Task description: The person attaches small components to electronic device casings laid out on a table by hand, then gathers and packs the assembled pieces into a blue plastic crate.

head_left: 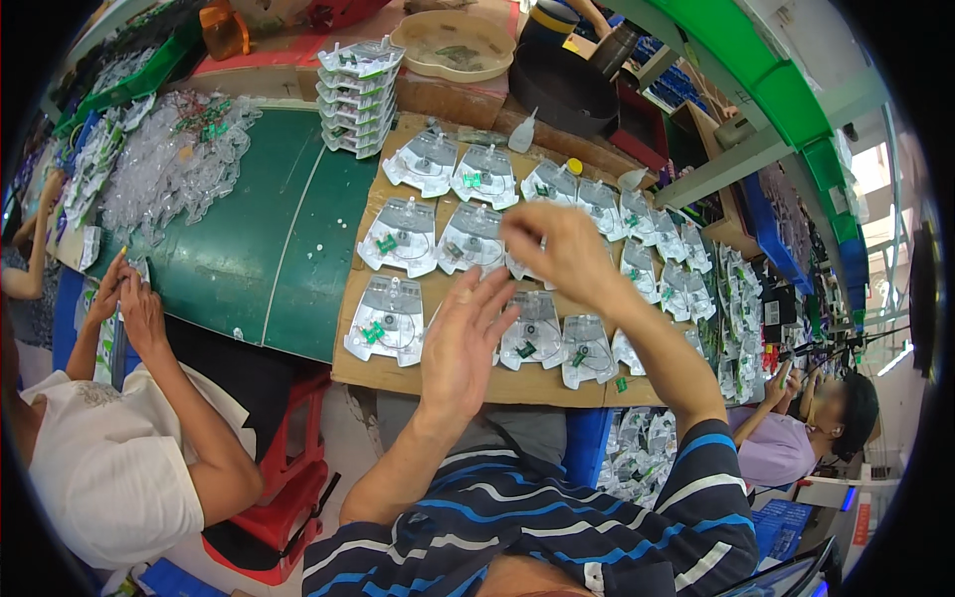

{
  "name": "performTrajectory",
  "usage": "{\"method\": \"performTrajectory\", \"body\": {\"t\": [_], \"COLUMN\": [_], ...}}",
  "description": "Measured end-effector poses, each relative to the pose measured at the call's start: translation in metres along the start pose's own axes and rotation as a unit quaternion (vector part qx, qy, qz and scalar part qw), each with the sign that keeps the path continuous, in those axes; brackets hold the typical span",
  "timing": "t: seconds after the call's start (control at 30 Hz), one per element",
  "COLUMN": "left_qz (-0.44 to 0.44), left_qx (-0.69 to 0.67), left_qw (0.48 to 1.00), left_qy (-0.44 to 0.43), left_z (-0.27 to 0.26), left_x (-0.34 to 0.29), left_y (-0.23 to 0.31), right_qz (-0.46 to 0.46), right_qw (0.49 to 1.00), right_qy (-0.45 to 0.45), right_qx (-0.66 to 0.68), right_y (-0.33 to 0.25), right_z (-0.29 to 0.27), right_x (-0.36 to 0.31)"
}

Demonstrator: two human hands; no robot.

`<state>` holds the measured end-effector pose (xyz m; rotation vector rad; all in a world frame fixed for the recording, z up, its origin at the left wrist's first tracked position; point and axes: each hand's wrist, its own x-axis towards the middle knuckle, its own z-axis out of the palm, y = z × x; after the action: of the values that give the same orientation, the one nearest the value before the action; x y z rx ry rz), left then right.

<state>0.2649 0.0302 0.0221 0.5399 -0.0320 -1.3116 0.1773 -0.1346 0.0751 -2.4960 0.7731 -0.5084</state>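
Note:
My left hand (460, 343) is raised over the work surface, its fingers stretched and apart, with nothing visible in it. To its right and a little farther away, my right hand (562, 249) hovers with curled fingers, the thumb near the fingertips; whatever may be between them is hidden. Under both hands, rows of grey-white plastic housings (406, 234) lie on a sheet of cardboard (477, 394). Many carry a small green circuit board (372, 332) and thin wires. The housings directly beneath my hands are partly covered. A loose green board (622, 384) lies by the near cardboard edge.
A stack of housings (356, 99) stands at the back, beside a beige tray (453, 50) and a black basin (562, 90). A small white dropper bottle (523, 131) is behind the rows. Clear plastic parts (179, 164) are heaped left on a green table (298, 219); a co-worker (129, 438) sits there.

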Motion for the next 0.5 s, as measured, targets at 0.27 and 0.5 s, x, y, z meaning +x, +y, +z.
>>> {"method": "performTrajectory", "body": {"t": [0.27, 0.5], "left_qz": [-0.115, -0.137], "left_qx": [0.105, 0.104], "left_qw": [0.983, 0.981], "left_qy": [-0.092, -0.090], "left_z": [-0.005, -0.016], "left_x": [-0.012, -0.016], "left_y": [0.007, 0.006], "right_qz": [0.084, 0.100], "right_qw": [0.984, 0.971], "right_qy": [-0.036, -0.064], "right_qx": [-0.154, -0.206], "right_y": [0.086, 0.085], "right_z": [0.036, 0.050], "right_x": [0.080, 0.092]}}
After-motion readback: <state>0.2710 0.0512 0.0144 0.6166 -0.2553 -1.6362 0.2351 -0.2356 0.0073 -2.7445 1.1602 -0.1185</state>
